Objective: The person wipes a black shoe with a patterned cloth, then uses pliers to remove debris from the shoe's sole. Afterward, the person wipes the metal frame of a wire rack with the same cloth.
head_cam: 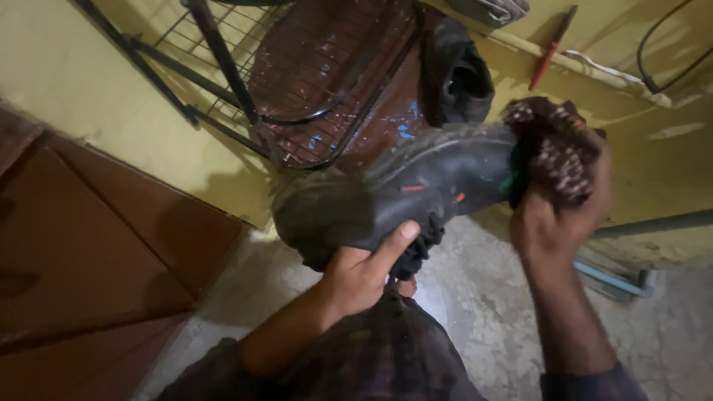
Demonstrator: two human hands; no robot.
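Note:
My left hand grips a dusty black shoe from below near its laces, thumb lying along the side. The shoe lies on its side in the air, toe to the left, heel to the right. My right hand clutches a dark maroon patterned cloth and presses it against the heel end of the shoe. My lap in dark checked fabric is below.
A second black shoe sits on a brown paint-flecked chair with a black metal frame against a yellow wall. A brown wooden door panel stands at left. A red-handled tool lies on a ledge. The floor is speckled concrete.

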